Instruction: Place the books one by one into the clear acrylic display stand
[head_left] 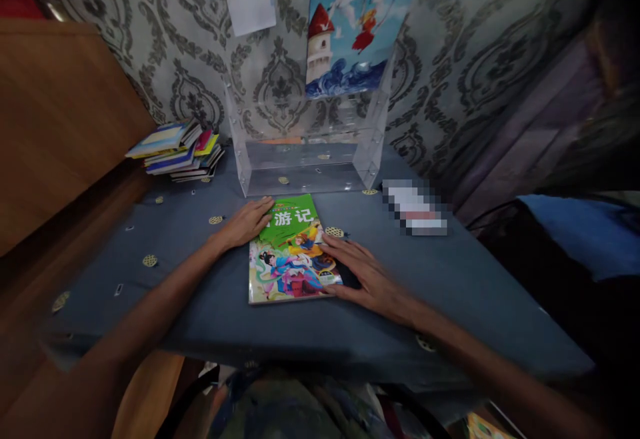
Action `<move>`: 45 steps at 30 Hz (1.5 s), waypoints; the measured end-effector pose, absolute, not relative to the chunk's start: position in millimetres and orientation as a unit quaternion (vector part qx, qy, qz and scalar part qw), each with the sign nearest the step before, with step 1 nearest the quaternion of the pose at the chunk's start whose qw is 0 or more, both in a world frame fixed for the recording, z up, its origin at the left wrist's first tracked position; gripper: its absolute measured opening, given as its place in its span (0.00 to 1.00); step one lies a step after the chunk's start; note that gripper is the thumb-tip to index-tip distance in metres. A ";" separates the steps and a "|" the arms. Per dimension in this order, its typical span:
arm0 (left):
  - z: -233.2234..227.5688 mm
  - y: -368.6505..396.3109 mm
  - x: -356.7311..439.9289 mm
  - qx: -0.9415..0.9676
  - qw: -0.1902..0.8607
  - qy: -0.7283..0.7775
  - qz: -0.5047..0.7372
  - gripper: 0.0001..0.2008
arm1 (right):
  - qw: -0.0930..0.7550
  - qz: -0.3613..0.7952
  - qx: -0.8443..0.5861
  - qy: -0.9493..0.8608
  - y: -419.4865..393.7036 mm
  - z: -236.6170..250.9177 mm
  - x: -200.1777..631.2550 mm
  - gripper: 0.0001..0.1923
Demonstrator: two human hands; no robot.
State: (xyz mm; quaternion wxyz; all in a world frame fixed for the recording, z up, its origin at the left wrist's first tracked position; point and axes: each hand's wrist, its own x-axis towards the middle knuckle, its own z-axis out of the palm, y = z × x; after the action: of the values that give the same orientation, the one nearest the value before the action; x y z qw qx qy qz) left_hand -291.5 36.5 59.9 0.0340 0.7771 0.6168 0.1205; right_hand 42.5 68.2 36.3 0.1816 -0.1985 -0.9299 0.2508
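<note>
A children's picture book [295,252] with a green top, white Chinese lettering and colourful cartoon figures lies closed, face up, on the blue tablecloth [200,292]. My left hand [249,222] lies flat at its upper left corner, fingers stretched over the edge and covering part of the title. Along the right edge rests my right hand [363,272], its fingers spread and thumb apart near the lower right corner. Both hands touch the book. Behind it stands a clear acrylic rack [303,175] with a blue illustrated book [350,32] upright at its top right.
Several books [183,149] are piled unevenly at the back left, near a wooden cabinet [65,119]. A blurred-out phone-like object [414,207] lies to the right. A white card [251,11] shows high on the rack's left. Patterned wallpaper [450,59] covers the wall behind.
</note>
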 end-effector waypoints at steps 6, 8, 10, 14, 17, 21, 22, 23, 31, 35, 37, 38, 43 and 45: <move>50.5 16.4 -305.2 0.753 0.051 0.641 0.142 0.31 | 0.161 0.252 -0.188 -0.936 80.3 40.6 41.6 0.39; 49.7 9.3 -302.0 0.749 0.050 0.647 0.135 0.31 | 0.148 0.252 -0.184 -0.939 86.7 44.1 36.5 0.38; 50.2 -2.5 -296.4 0.754 0.045 0.644 0.122 0.31 | 0.149 0.251 -0.175 -0.940 93.0 45.9 28.9 0.37; 52.5 -43.0 -275.0 0.781 0.028 0.616 0.097 0.31 | 0.164 0.226 -0.180 -0.943 106.1 42.2 11.2 0.34; 54.2 -79.0 -252.3 0.808 0.013 0.582 0.091 0.30 | 0.152 0.190 -0.203 -0.948 115.3 41.3 -4.3 0.35; 56.9 -109.9 -228.8 0.834 -0.003 0.544 0.087 0.32 | 0.131 0.129 -0.237 -0.954 112.4 50.3 -39.0 0.32; 57.3 -113.2 -225.8 0.837 -0.005 0.541 0.084 0.33 | 0.127 0.117 -0.240 -0.955 107.0 53.2 -50.2 0.32; 57.6 -115.0 -224.0 0.838 -0.005 0.540 0.082 0.33 | 0.123 0.110 -0.239 -0.957 100.0 55.7 -61.4 0.31; 62.2 -114.1 -226.7 0.825 0.044 0.549 0.127 0.32 | 0.111 0.112 -0.223 -0.962 76.9 58.1 -80.5 0.32; 53.6 -99.7 -240.7 0.770 0.066 0.615 0.160 0.26 | 0.128 0.126 -0.308 -0.934 94.0 48.9 -48.8 0.33; 41.4 -86.5 -249.8 0.716 0.045 0.672 0.185 0.29 | 0.144 0.140 -0.327 -0.924 94.1 42.9 -36.2 0.33; 34.1 -79.1 -253.9 0.690 0.033 0.695 0.201 0.31 | 0.153 0.145 -0.330 -0.920 91.9 40.0 -31.5 0.33; 7.9 -45.1 -262.4 0.643 0.061 0.690 0.327 0.32 | 0.196 0.176 -0.344 -0.901 75.4 32.5 -21.7 0.30; 9.2 -37.2 -262.2 0.594 0.122 0.688 0.398 0.30 | 0.189 0.188 -0.359 -0.895 70.9 35.2 -21.3 0.31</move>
State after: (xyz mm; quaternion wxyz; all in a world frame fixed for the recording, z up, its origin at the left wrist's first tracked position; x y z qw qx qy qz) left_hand -262.2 -37.2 9.2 0.1222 0.5943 0.6878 0.3984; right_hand -21.3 70.9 35.2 0.1893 -0.3586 -0.8946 0.1876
